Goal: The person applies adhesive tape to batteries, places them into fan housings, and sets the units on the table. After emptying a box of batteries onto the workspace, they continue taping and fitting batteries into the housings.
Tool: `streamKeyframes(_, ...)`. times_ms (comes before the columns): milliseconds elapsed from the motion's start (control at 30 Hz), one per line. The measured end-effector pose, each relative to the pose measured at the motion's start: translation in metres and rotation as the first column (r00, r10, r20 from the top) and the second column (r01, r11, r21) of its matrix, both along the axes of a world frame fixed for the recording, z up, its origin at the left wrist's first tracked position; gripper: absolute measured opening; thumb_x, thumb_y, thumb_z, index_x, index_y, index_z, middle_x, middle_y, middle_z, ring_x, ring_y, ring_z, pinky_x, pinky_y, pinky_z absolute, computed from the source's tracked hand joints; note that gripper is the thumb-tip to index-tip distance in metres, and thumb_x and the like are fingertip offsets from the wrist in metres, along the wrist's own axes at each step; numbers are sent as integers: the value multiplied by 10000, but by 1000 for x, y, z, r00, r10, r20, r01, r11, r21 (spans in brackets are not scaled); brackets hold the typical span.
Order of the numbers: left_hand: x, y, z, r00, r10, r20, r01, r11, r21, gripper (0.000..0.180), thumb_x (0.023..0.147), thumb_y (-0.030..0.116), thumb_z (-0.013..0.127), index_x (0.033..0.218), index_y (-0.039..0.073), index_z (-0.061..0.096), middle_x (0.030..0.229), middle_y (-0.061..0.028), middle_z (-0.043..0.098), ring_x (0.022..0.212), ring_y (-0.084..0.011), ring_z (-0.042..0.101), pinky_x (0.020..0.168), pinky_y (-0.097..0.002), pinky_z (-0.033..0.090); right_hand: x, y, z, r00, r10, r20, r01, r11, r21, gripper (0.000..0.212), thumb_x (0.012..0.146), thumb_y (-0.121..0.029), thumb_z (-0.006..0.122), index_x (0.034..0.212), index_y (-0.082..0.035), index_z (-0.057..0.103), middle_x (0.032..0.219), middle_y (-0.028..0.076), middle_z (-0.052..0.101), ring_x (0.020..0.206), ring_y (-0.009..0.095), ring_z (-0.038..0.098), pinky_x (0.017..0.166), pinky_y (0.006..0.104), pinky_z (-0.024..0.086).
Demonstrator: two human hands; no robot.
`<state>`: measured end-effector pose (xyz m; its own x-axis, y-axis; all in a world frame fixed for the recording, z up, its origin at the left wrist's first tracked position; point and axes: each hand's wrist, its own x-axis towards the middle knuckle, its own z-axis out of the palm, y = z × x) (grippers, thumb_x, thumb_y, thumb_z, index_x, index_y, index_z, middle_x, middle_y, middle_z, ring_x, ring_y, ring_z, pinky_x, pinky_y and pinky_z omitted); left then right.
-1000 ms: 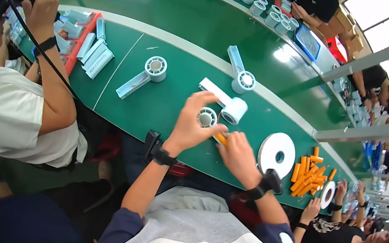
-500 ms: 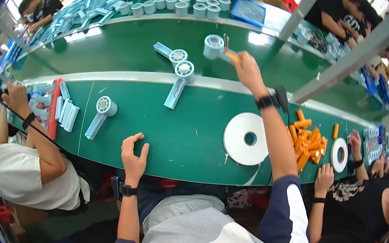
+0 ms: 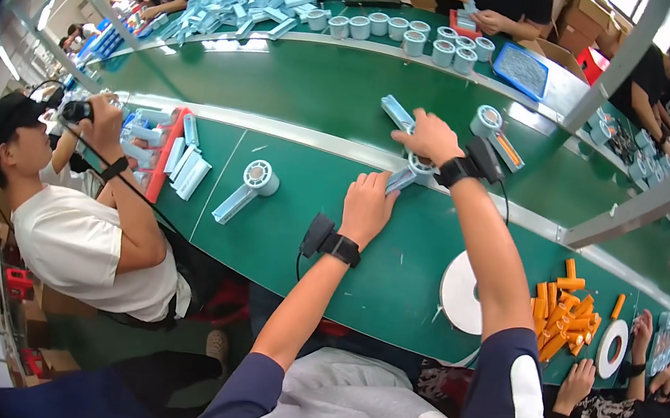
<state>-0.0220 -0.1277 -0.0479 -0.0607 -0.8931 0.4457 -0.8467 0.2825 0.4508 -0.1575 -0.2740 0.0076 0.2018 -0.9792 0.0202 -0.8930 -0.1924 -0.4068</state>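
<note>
My left hand (image 3: 369, 207) closes on the handle of a pale blue handheld-fan casing (image 3: 399, 181), which lies tilted near the metal strip. The casing's round head is partly covered by my right hand (image 3: 432, 137). The right fingers curl over the head of a second fan casing, whose open trough-like handle (image 3: 397, 111) points to the far left; their exact contact is hidden. To the right, on the far green surface, lies another fan casing (image 3: 489, 121) with an orange cylindrical battery (image 3: 510, 152) in its handle.
A single fan casing (image 3: 246, 189) lies left on the green table. White tape roll (image 3: 459, 293) and piled orange batteries (image 3: 564, 319) are on the right. A red rack (image 3: 164, 154) stands beside a co-worker at left. Blue parts and round heads line the far shelf.
My right hand has let go of the battery-fitted fan casing, now lying at far right, and moved to the other casings. My left hand has reached forward onto a handle. The view has turned.
</note>
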Motion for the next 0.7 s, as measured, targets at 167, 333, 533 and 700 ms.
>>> streamKeyframes(167,71,23,8,997,-43,-57,49,994,96,402,787,201,770,1135,35,657,1054,-155,673,970,-359,600,831,-452,473,-19,2,5,998,63,-23,-61,994,89,440,749,-248,703,1113,-6,655,1172,211,665,1100,370,631,972,478,506)
streamKeyframes(333,135,37,10,997,61,-49,-61,998,4,233,805,146,718,1012,44,686,934,-157,689,878,-375,630,769,-473,486,10,100,15,943,332,33,-329,942,-67,286,747,-149,628,1000,-16,629,1001,197,649,983,397,616,878,486,515)
streamKeyframes(533,143,31,-12,983,110,-145,-95,990,103,356,855,150,735,1180,19,675,1059,-175,687,990,-354,627,925,-439,481,19,125,-30,981,-6,-192,-36,976,-214,295,757,-156,673,1012,-10,639,998,171,627,973,375,604,797,480,515)
streamKeyframes(700,116,46,-3,970,228,80,-190,925,-330,299,851,126,733,1133,37,692,1020,-162,686,944,-330,624,887,-430,487,-27,192,12,981,-146,131,185,912,-367,406,780,-276,783,1097,-44,678,1108,186,632,1069,365,586,909,462,477)
